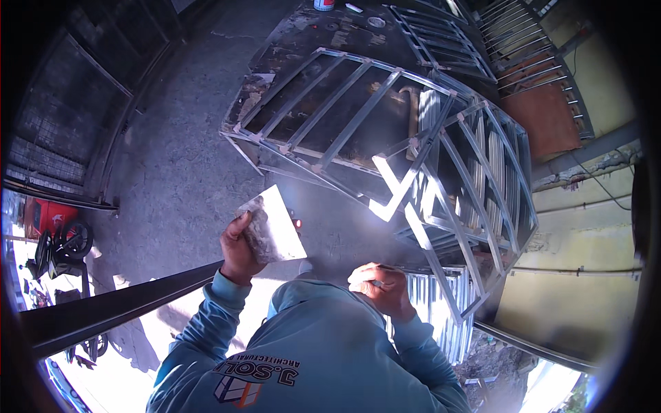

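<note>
My left hand (239, 249) grips the lower left edge of a flat, pale rectangular plate (284, 230), thumb on its face. The plate is tilted; grey smears cover the side near my thumb, and bright light washes out the rest. In front of my chest, my right hand (380, 286) is closed with its fingers curled. A small light spot shows between those fingers, but what they hold, if anything, I cannot make out. Beyond my hands, a welded metal frame with slanting bars (342, 110) rests on a dark work table (275, 89). Neither hand touches it.
A second barred metal frame (475, 206) leans over the table's right side. Another frame (441, 38) lies at the far end, near a small can (323, 4). A dark beam (131, 296) crosses at left, with a motorcycle (65, 244) beyond. A yellowish wall (578, 289) bounds the right.
</note>
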Demonstrator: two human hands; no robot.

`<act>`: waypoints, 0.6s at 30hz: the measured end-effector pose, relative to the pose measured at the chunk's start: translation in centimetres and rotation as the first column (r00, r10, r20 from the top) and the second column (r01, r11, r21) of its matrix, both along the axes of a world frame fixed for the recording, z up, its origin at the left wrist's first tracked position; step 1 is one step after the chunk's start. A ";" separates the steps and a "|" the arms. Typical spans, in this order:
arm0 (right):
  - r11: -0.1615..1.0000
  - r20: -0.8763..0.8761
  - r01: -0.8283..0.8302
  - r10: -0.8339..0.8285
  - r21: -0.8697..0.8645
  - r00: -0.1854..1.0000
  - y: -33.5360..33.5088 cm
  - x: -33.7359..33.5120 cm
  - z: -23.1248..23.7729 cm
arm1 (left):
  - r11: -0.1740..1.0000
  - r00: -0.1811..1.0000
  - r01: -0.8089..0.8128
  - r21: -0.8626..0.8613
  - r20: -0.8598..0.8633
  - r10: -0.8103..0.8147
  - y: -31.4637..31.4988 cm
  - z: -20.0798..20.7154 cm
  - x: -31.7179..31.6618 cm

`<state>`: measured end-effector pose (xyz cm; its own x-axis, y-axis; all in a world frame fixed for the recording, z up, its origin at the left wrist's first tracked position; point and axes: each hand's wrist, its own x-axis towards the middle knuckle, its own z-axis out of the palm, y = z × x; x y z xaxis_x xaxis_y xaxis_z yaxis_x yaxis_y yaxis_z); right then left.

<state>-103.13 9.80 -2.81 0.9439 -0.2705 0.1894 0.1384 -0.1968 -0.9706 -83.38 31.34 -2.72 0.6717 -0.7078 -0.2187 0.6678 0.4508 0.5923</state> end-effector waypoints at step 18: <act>0.753 -0.342 -0.534 0.421 -0.384 0.840 2.1 16.7 -2.1 | 0.941 0.938 -0.335 0.038 -0.077 0.337 4.7 -2.9 4.7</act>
